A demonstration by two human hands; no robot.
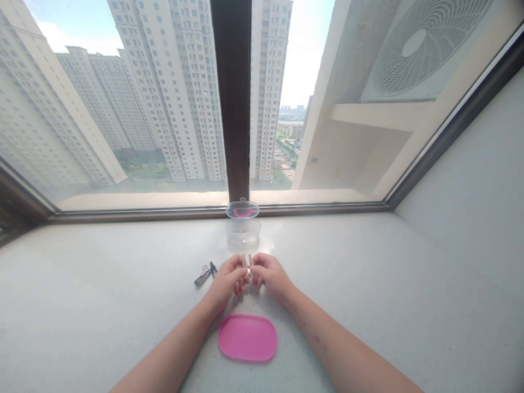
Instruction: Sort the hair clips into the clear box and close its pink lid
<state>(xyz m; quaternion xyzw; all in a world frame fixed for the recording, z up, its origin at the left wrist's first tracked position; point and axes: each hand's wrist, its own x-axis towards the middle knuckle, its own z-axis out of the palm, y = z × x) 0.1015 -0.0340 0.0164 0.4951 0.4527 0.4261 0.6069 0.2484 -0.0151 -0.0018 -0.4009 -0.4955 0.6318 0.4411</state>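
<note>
My left hand [230, 274] is closed, thumb and fingers pinching a slim gold-coloured hair clip [245, 261]. Facing it, my right hand [269, 272] pinches a second slim gold-coloured clip [250, 260]. The two clips stand almost upright, side by side with a narrow gap at the top; my fingers cover their lower ends. Just left of my left hand, several black hair clips [202, 278] lie in a small pile. Beyond my hands is a clear plastic box [243, 233] with a few small things inside, too faint to name.
The box's clear lid [242, 209] with a pink handle stands raised against the window frame [231, 109]. Nearer me, between my forearms, a pink oval tray [248, 338] lies on the white sill [102, 305]. A white wall [462, 180] bounds the right side.
</note>
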